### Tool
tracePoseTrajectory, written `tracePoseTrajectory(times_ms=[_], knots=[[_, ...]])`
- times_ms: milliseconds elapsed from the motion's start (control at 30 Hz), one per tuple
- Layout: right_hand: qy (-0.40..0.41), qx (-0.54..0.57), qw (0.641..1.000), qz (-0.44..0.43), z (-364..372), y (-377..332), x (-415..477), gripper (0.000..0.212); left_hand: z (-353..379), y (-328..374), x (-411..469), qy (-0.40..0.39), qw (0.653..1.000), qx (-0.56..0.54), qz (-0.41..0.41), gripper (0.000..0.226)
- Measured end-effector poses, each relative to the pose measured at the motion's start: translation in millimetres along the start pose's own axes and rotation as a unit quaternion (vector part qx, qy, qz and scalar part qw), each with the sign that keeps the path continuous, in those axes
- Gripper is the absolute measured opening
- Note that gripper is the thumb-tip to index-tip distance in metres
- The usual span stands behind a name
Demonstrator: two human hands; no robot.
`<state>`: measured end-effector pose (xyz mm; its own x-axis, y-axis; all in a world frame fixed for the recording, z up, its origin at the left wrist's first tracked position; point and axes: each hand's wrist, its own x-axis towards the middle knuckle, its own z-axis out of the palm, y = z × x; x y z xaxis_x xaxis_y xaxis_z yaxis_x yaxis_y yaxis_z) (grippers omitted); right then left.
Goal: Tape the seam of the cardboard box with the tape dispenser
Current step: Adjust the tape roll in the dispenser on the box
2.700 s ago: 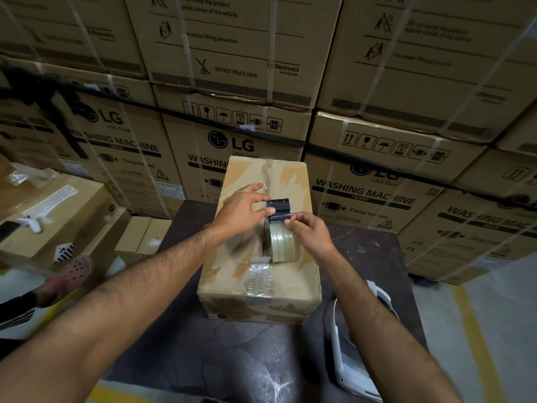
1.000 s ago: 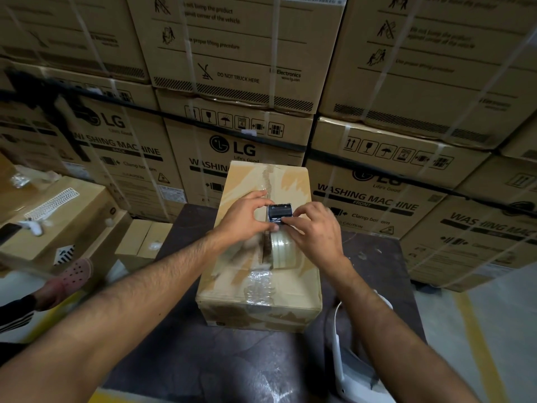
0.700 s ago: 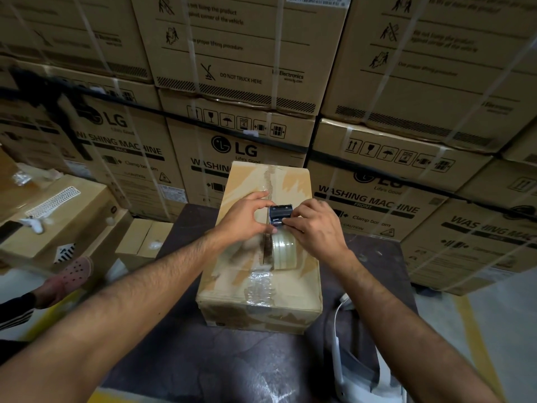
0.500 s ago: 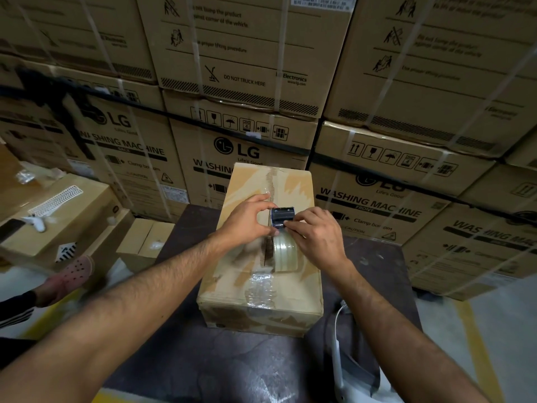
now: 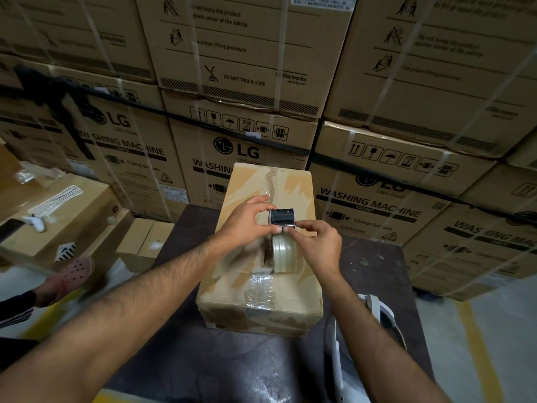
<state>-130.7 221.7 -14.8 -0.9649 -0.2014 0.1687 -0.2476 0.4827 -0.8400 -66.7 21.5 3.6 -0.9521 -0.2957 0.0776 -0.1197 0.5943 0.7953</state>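
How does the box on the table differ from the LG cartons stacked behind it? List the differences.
The cardboard box shows almost no print; the LG cartons carry logos, handling symbols and WASHING MACHINE lettering. The cardboard box lies on the dark table, tape dispenser on top; the LG cartons are stacked in a wall. The cardboard box bears clear tape patches; the LG cartons have pale straps. Both are brown cardboard.

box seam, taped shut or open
Partly open: a dark gap shows in the seam beside the tape dispenser; crumpled tape covers only the near end of the box.
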Motion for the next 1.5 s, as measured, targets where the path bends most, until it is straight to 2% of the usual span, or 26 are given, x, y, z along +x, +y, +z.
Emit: tracePoseTrajectory(times_ms=[67, 133, 200, 333, 500, 633, 900, 1100, 1367, 1500], knots=[[-0.023, 0.057, 0.995, 0.076, 1, -5, 0, 0.030, 1, 0, -1, 0.004, 1.000, -0.003, 0.004, 0.064], [-0.019, 0.059, 0.993, 0.099, 1, -11, 0, 0.030, 2, 0, 0, 0.006, 1.000, -0.004, 0.005, 0.064], [-0.001, -0.001, 0.997, 0.082, 0, -15, -1, 0.030, 1, 1, 0, 0.003, 1.000, -0.004, 0.004, 0.064], [0.043, -0.109, 0.992, -0.036, 1, -19, -10, 0.024, 0, 1, 0, 0.001, 1.000, -0.011, 0.009, 0.062], [0.048, -0.142, 0.985, -0.086, -2, -18, -14, 0.024, 2, 0, 0, 0.006, 1.000, -0.024, 0.012, 0.050], [0.032, -0.158, 0.980, -0.120, -6, -18, -12, 0.020, 3, -2, 0, 0.006, 0.999, -0.029, 0.015, 0.051], [-0.056, -0.216, 0.968, -0.117, -19, -32, 7, 0.018, 1, -2, 3, -0.003, 1.000, -0.006, 0.013, 0.057], [-0.059, -0.282, 0.939, -0.189, -21, -39, 5, 0.018, 1, -3, 2, -0.006, 1.000, 0.010, 0.010, 0.056], [-0.021, -0.267, 0.945, -0.189, -16, -37, -5, 0.010, 3, -2, 1, 0.000, 1.000, 0.007, 0.005, 0.058], [-0.026, -0.213, 0.969, -0.125, -15, -35, -8, 0.012, 6, 0, 2, 0.004, 1.000, 0.007, 0.009, 0.057]])
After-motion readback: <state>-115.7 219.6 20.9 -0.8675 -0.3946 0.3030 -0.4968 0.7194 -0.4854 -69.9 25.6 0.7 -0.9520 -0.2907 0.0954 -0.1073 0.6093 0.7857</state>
